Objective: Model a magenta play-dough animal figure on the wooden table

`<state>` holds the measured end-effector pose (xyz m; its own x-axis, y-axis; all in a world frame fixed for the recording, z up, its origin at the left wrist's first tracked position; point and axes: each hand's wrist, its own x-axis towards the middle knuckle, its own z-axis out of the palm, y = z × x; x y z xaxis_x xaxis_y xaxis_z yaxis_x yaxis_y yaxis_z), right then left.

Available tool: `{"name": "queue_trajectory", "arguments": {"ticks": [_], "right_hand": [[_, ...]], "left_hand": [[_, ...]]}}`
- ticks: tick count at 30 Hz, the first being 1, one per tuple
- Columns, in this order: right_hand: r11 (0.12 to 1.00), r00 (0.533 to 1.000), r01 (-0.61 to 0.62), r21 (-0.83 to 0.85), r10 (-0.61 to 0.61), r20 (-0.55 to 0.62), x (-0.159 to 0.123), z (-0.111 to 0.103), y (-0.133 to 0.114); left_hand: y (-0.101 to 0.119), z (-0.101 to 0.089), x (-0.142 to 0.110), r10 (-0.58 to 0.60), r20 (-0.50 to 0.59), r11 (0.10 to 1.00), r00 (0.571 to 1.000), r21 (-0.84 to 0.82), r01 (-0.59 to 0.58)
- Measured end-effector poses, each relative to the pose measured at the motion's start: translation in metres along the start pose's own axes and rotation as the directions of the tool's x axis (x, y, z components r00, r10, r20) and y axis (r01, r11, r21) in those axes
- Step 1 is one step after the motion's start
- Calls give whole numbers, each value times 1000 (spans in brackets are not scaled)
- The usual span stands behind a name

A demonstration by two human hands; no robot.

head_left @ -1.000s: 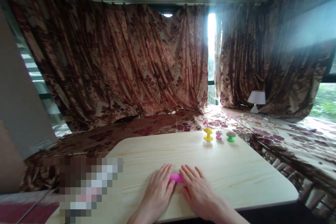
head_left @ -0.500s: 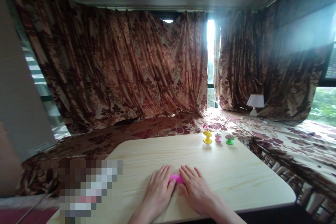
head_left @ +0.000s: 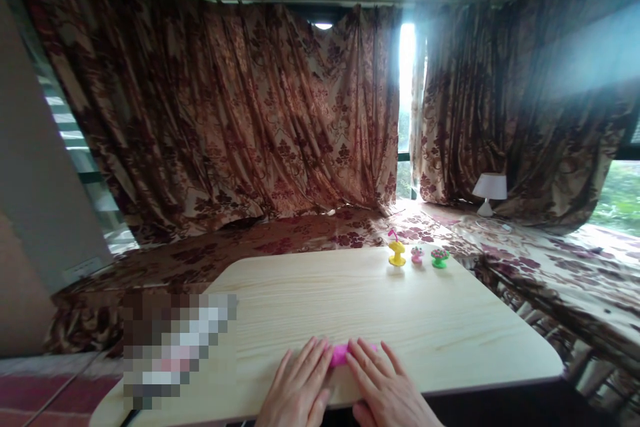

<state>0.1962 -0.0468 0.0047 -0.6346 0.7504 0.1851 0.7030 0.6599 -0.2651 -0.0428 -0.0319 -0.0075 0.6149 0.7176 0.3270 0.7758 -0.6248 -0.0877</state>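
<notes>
A pink roll of modelling clay [head_left: 340,355] lies on the pale wooden table [head_left: 280,307] near its front edge. My left hand [head_left: 300,380] rests flat over the roll's left end, fingers stretched forward. Over its right part lies my right hand [head_left: 383,377], palm down with the fingers a little spread. Pink shows between the two hands, and a bit more peeks out among the right fingers. The rest of the roll is hidden under the fingers.
Toward the table's back right stand a yellow clay figure [head_left: 397,253] with a pink curl, a small pink one [head_left: 417,254] and a green mushroom-like one [head_left: 440,257]. A blurred-out patch [head_left: 185,347] covers the table's left side. A white lamp [head_left: 490,187] stands behind.
Both hands have slid back toward me, the pink roll moving with them to the table's front edge. More of the roll now shows around the right fingers. The clay figures stay put.
</notes>
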Motion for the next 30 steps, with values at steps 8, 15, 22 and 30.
{"name": "queue_trajectory", "arguments": {"ticks": [8,15,22,30], "right_hand": [[994,990,-110,17,111,-87,24,-19,4],[982,978,-190,21,191,-88,61,-32,26],[978,974,-200,64,206,-95,124,-25,15],[997,989,-79,10,80,-128,75,-13,-29]], "left_hand": [[-6,-3,36,-183,-71,971,980,-167,170],[-32,6,65,-355,-180,912,918,-284,296],[-52,9,45,-412,-218,878,884,-355,322],[-92,11,-23,-472,-257,878,843,-227,422]]}}
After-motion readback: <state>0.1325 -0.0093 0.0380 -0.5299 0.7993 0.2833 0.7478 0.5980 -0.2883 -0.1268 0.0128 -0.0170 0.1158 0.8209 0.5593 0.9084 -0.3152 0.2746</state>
